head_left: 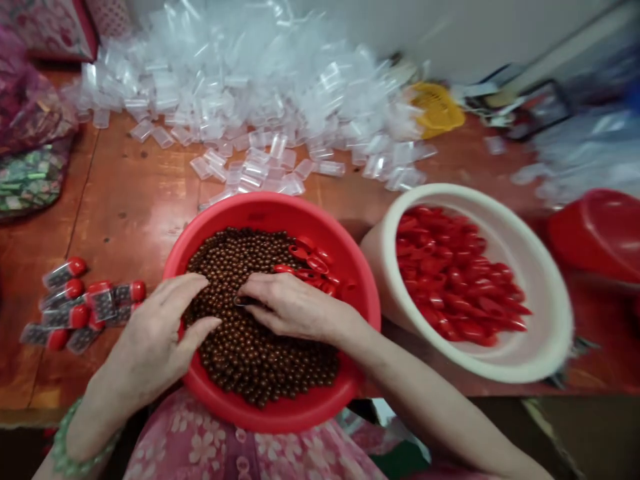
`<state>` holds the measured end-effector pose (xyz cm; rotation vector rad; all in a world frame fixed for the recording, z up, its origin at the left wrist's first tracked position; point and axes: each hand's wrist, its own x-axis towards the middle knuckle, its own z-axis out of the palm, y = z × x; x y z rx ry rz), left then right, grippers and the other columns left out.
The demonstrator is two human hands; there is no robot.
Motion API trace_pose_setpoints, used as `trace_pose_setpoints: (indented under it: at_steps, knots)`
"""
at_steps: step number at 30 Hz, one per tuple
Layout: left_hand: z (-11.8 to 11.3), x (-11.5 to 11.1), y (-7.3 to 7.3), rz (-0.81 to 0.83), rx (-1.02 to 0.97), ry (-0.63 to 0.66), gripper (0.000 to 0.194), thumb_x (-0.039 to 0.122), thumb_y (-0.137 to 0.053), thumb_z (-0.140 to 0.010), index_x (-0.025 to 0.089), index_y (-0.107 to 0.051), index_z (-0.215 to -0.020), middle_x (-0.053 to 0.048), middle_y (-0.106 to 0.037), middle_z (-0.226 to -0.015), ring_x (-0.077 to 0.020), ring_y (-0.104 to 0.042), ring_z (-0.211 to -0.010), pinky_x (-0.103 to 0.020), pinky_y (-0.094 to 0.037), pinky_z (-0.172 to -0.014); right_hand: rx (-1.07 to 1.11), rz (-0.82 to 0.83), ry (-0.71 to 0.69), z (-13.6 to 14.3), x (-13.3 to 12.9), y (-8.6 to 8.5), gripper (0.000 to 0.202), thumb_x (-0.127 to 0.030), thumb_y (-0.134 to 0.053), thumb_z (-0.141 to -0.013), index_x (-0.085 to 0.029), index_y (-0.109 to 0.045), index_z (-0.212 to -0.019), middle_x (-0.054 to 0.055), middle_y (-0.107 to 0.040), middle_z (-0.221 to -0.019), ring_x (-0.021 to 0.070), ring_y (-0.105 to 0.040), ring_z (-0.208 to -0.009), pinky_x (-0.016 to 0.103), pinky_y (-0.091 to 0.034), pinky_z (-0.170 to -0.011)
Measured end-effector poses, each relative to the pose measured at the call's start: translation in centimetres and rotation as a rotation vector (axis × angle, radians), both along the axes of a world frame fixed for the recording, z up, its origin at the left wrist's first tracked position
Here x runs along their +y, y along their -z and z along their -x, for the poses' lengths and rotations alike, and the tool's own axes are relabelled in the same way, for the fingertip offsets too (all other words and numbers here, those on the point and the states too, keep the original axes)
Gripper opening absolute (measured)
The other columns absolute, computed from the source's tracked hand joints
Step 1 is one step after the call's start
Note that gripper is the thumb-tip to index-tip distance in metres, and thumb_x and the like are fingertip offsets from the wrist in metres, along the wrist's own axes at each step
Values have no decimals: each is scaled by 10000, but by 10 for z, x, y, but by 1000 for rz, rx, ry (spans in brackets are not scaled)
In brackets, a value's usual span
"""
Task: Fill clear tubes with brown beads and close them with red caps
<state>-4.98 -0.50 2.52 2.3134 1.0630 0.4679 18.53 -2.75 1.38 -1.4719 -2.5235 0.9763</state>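
A red basin (273, 419) holds a heap of shiny brown beads (280, 367), with several red plastic caps (316, 264) lying on its right side. My left hand (153, 330) is over the basin's left rim, thumb and fingers apart with nothing between them. Down at the beads, my right hand (283, 303) has its fingers drawn together. A small dark, glinting spot shows at its fingertips, too small to name. Left of the basin lies a group of clear tubes (63, 293) with dark beads inside and red caps.
A large pile of clear plastic tubes (260, 163) covers the back of the wooden table (127, 200). To the right stand a white tub (543, 333) of red caps and a red container (600, 233). A yellow basket (437, 110) sits behind; a purple bag (35, 127) lies left.
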Motion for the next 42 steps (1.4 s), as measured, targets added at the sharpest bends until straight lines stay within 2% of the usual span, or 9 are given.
trace_pose_setpoints:
  at_steps: [3,10,14,18,25,32,35,37,42]
  knots:
    - [-18,4,11,92,42,128,564,399,-589,-876,127,-475,-1357,-151,-581,-1353,-277,-562,-1240,-427,-474,-1045,138,-107,53,5,-11,-10,194,-143,-486,-910,-132,-615,-1054,92,-661,-968,182,-628,-874,308,-521,-806]
    - [-36,14,19,413,-49,269,349,256,-453,-946,203,-540,-1280,-61,-696,-1165,-191,-671,-1038,-306,-518,-915,383,-153,92,-7,-15,-17,233,-175,-502,-934,-131,-582,-1149,85,-675,-1050,150,-629,-967,261,-502,-868]
    - [-39,17,8,464,-118,121,257,301,-485,-944,203,-598,-1153,-34,-708,-1076,-173,-669,-984,-271,-504,-867,-190,-91,327,-37,2,-7,191,-174,-433,-958,-145,-604,-1039,81,-682,-970,173,-649,-892,281,-487,-808]
    - [-41,19,-1,537,-276,139,208,284,-498,-948,215,-596,-1118,-12,-700,-1067,-136,-657,-979,-226,-494,-851,-714,-56,413,-48,16,10,216,-93,-400,-915,-98,-590,-1018,140,-667,-943,234,-675,-833,304,-474,-675]
    - [-46,20,-3,276,-181,266,187,170,-481,-932,152,-605,-1071,-57,-686,-1056,-144,-634,-950,-253,-462,-858,-799,-10,379,-32,22,11,304,-44,-334,-906,-76,-593,-1062,196,-687,-962,275,-707,-836,302,-456,-587]
    - [-44,21,0,522,-319,171,164,215,-553,-904,177,-638,-1040,-13,-700,-958,-115,-640,-848,-217,-470,-770,-770,-112,282,-43,13,11,250,-86,-394,-894,-80,-625,-989,188,-702,-917,296,-687,-890,364,-471,-730]
    - [-44,21,2,587,-362,113,166,216,-561,-894,171,-645,-1030,-21,-695,-968,-122,-629,-865,-222,-464,-776,-579,-219,358,-52,4,12,246,-140,-431,-887,-87,-640,-1003,168,-710,-900,296,-676,-902,406,-474,-815]
    - [-45,21,2,655,-393,101,181,227,-570,-886,167,-643,-1040,-26,-691,-970,-125,-622,-859,-228,-464,-772,-241,-234,474,-53,-1,12,254,-205,-468,-884,-111,-646,-1040,143,-717,-935,266,-675,-900,398,-490,-838]
    - [-50,20,3,739,-485,82,186,206,-574,-870,163,-630,-1042,-20,-670,-949,-111,-596,-836,-230,-454,-786,628,230,682,-31,-6,3,336,-396,-573,-857,-186,-602,-1118,44,-701,-783,159,-647,-630,273,-508,-559]
